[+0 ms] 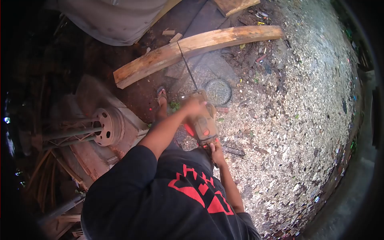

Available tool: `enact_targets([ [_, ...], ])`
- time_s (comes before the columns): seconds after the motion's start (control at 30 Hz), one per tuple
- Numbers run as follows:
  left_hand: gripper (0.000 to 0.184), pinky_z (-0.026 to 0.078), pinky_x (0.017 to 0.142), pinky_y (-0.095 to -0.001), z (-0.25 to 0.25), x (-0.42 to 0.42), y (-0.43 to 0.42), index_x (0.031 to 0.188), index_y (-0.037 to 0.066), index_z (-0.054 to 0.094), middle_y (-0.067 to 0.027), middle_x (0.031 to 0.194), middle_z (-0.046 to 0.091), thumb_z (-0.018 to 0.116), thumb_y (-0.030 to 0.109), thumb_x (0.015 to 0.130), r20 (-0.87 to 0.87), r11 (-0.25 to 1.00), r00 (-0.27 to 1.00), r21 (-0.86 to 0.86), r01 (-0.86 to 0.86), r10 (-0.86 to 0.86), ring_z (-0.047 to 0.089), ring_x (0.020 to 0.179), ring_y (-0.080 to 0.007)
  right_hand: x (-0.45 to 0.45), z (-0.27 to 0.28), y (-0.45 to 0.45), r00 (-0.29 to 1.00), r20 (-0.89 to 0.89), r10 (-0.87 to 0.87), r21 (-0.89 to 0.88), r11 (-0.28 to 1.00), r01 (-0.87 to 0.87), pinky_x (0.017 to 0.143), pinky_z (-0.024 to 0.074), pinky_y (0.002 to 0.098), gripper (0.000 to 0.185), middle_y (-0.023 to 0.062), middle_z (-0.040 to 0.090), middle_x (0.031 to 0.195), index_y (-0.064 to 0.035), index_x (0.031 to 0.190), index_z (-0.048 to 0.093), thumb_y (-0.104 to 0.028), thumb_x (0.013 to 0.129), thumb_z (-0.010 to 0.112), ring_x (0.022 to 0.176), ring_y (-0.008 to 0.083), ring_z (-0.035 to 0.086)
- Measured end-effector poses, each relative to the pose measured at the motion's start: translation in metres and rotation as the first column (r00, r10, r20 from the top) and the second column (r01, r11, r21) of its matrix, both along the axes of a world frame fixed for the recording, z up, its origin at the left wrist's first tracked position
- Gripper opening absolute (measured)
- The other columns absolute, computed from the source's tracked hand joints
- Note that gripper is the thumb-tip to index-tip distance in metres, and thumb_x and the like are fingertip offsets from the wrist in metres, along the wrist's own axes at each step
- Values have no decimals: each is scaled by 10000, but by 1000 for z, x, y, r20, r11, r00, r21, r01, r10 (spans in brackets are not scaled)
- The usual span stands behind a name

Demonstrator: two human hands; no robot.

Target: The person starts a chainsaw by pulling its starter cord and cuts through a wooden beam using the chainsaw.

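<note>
Chainsaw bar (188, 67) across beam's (218, 40) near edge, open gravel (288, 132) rightward.

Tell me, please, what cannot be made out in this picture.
Head view:
Left hand: blurred, so its finger outlines are lost.
Right hand: some fingers hidden behind the hand itself and the chainsaw.
Chainsaw bar: seen edge-on; any depth into the curved beam unclear.
Grey cover: cut off by top edge.

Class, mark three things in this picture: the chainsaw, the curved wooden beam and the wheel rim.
Chainsaw (203, 122), head view: on its body.
Curved wooden beam (205, 43), head view: about mid-length.
Wheel rim (113, 126), head view: on its metal side.
</note>
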State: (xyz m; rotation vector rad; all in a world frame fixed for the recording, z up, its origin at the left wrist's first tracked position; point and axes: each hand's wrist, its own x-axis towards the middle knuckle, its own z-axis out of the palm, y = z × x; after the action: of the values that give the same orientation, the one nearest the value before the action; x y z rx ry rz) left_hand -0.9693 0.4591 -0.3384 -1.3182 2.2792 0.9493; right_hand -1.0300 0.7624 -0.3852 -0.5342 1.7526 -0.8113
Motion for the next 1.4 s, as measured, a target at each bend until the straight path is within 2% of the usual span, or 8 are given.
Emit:
enact_targets([
  [0.17, 813, 445, 963, -443, 13, 1, -42, 1104, -79, 644, -288, 1108, 636, 368, 663, 918, -32, 1000, 999, 2, -22, 22, 596, 1097, -413, -1, -11, -38, 1000, 16, -9, -195, 981, 12, 1024, 381, 399, 288, 224, 573, 1245, 7, 1124, 628, -192, 968, 492, 1185, 351, 532],
  [0.43, 725, 437, 972, -453, 5, 0, -35, 1116, -73, 638, -291, 1130, 625, 368, 580, 953, -17, 1000, 1000, 6, 24, -23, 598, 1099, -408, -5, -37, -28, 999, -8, 50, -160, 986, -51, 1174, 126, 348, 354, 263, 408, 1431, 12, 1228, 576, -215, 981, 462, 1393, 424, 256],
  [0.73, 666, 448, 959, -464, -1, 11, -17, 1128, -53, 633, -268, 1141, 629, 370, 537, 965, -59, 999, 998, 47, 14, -11, 606, 1091, -398, -1, -32, -12, 998, 55, 28, -71, 997, -25, 1076, 337, 379, 411, 236, 472, 1384, 40, 1267, 536, -254, 987, 474, 1292, 354, 450],
  [0.9, 665, 443, 964, -465, -7, 13, -17, 1137, -61, 621, -280, 1171, 610, 374, 532, 965, -48, 998, 999, 67, -20, 23, 592, 1111, -406, 5, -57, -6, 1000, -2, 29, -82, 996, -29, 1069, 347, 378, 397, 242, 485, 1369, 36, 1219, 575, -268, 987, 471, 1286, 365, 453],
  [1.0, 554, 432, 980, -451, -2, 8, -30, 1134, -61, 616, -273, 1191, 602, 417, 435, 988, -1, 1000, 1000, 26, -9, 9, 586, 1118, -395, -4, -15, -33, 997, 63, 44, -7, 999, -44, 1076, 339, 387, 370, 242, 477, 1377, 34, 1175, 605, -254, 984, 473, 1296, 361, 444],
  [1.1, 561, 415, 1004, -454, 25, 5, -46, 1158, -62, 606, -279, 1227, 579, 409, 436, 990, -19, 999, 999, -16, 27, -28, 562, 1154, -400, -3, 14, -61, 978, -205, -25, -297, 954, -38, 1074, 336, 393, 350, 233, 495, 1357, 23, 1158, 619, -243, 979, 479, 1286, 360, 451],
  [1.13, 630, 427, 989, -459, 9, 8, -54, 1210, -96, 553, -325, 1164, 591, 411, 471, 978, -47, 999, 998, -31, -39, 37, 574, 1129, -420, 0, -9, -63, 999, -34, -36, -320, 947, 23, 1076, 330, 395, 340, 225, 515, 1332, 15, 1182, 604, -225, 974, 482, 1273, 363, 458],
  [1.4, 632, 410, 1007, -449, -13, 12, -59, 1254, -107, 506, -323, 1227, 556, 394, 456, 991, -39, 999, 999, 6, -38, 38, 529, 1186, -431, -3, -44, -57, 999, 52, 11, -232, 973, 1, 1089, 316, 394, 345, 223, 507, 1343, 12, 1226, 577, -194, 967, 478, 1284, 367, 445],
])
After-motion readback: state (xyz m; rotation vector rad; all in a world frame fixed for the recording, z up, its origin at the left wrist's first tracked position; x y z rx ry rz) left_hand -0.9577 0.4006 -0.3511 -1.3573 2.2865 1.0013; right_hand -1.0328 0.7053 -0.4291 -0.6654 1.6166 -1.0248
